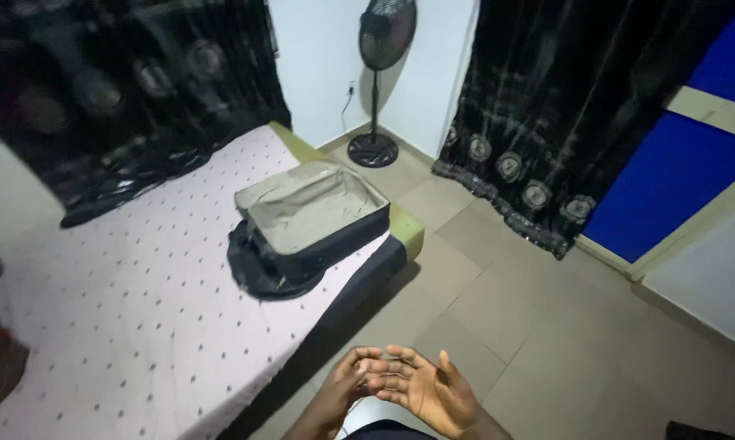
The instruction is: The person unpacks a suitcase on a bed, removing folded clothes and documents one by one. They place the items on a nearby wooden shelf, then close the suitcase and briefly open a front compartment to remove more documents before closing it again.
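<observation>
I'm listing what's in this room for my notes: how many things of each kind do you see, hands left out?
Open grey-lined dark fabric suitcase: 1
Black standing pedestal fan: 1
Dark patterned curtains: 2
Mattress with white dotted sheet: 1
Total: 5

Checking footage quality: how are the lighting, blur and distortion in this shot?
Head view: dim, bluish light; the two hands, left hand and right hand, are slightly soft; wide-angle lens bends the dark patterned curtain; the open grey suitcase stays readable.
</observation>
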